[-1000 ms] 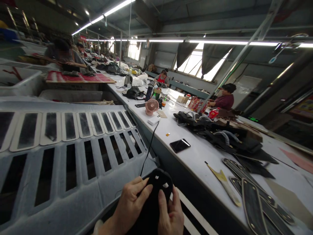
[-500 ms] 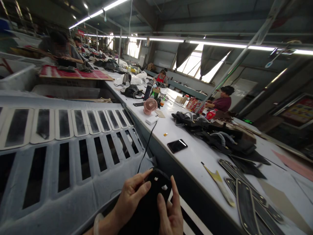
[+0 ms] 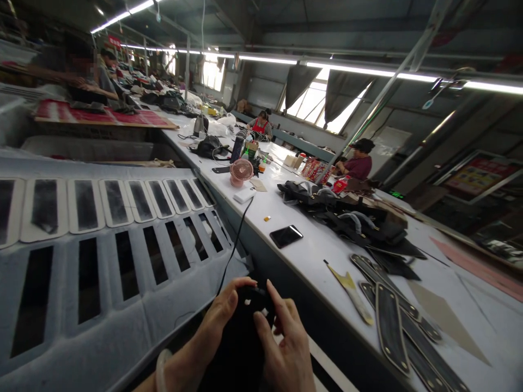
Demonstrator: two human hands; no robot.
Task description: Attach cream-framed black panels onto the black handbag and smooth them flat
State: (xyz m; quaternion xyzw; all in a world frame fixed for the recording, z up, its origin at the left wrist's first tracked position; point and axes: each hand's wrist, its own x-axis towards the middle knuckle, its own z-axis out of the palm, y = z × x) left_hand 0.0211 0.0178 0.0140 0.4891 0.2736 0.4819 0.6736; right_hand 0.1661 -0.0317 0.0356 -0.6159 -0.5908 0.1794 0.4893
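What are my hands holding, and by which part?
The left hand and right hand hold a flat black piece by opposite edges near its far end.

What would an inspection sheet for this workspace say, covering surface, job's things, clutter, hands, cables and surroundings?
Surface: white table, glossy, with items spread over it.
Job's things: black piece, two small white spots near its upper end.
Clutter: smartphone, pink fan, black straps with pale edging, overlapping.
Hands: left hand and right hand hold the black piece from either side.
Cables: black cable runs from white box over the table edge; lower end unclear.
Surroundings: co-worker in a red apron beyond; strip lights overhead.
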